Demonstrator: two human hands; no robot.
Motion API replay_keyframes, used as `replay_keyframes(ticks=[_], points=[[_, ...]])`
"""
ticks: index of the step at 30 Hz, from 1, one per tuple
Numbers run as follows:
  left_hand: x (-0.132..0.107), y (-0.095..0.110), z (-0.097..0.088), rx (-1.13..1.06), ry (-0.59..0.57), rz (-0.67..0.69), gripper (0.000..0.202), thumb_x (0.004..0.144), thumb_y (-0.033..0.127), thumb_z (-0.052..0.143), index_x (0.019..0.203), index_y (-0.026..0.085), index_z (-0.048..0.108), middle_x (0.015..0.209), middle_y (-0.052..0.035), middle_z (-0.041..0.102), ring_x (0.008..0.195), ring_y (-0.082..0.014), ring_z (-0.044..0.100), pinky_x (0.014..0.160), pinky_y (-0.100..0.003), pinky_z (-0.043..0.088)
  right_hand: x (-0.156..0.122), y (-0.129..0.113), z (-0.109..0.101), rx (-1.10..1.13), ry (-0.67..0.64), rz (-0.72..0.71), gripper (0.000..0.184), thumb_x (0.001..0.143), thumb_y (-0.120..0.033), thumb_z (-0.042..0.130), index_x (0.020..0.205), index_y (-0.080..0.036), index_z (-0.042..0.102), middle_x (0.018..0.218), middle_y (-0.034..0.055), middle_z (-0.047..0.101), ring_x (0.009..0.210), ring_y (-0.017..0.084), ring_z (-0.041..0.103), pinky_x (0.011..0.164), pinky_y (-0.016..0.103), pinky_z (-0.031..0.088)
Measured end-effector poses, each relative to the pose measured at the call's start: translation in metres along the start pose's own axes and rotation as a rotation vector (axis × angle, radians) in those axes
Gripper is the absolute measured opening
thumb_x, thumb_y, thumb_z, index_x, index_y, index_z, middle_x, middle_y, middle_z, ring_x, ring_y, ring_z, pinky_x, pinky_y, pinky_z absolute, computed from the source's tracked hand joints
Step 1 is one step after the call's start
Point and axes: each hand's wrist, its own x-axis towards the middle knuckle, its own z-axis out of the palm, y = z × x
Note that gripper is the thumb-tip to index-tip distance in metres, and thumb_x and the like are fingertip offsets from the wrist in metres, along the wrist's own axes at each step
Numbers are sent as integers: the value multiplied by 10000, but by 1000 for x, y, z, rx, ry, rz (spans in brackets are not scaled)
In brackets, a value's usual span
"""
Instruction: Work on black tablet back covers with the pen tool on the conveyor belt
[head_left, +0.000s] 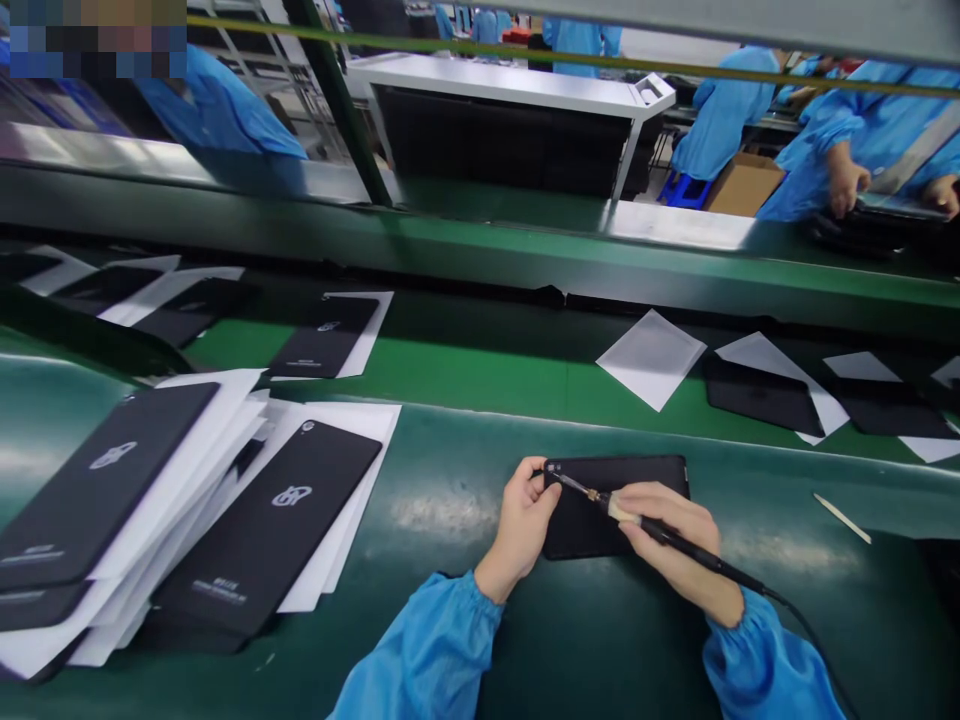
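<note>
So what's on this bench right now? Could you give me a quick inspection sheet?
Surface: dark green bench, with a green belt behind it.
Job's things: black panel lying flat; corded pen-like tool, tip at the panel's upper left corner.
Clutter: stacked black panels with white sheets at left; more panels and sheets on the belt; a thin stick at right.
Hands: left hand steadies the panel's left edge; right hand grips the tool.
Cables: the tool's black cord runs past the right sleeve.
Surroundings: people in blue coats beyond the belt.

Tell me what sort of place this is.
Likely an electronics assembly line: a green conveyor belt carries black tablet covers on white sheets, co-workers in blue smocks stand opposite, and the right hand holds a corded soldering iron.
</note>
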Motion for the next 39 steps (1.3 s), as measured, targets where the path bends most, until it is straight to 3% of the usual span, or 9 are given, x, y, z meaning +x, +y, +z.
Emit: replay_keyframes(ticks=[19, 39], points=[[-1, 2, 0, 25, -12, -2, 293, 787, 285, 750, 968, 211, 532, 754, 8, 704, 622, -132, 643, 598, -219, 468, 8, 3, -12, 61, -168, 27, 188, 920, -220, 677, 1082, -244, 769, 1130, 93, 736, 1033, 222, 724, 890, 320, 614], [-2, 2, -1, 17, -26, -2, 306, 787, 294, 765, 971, 201, 539, 746, 7, 708, 603, -123, 640, 582, -208, 476, 32, 1, -25, 24, -247, 10, 191, 937, -255, 672, 1103, -256, 767, 1145, 85, 737, 1049, 225, 715, 921, 344, 596]])
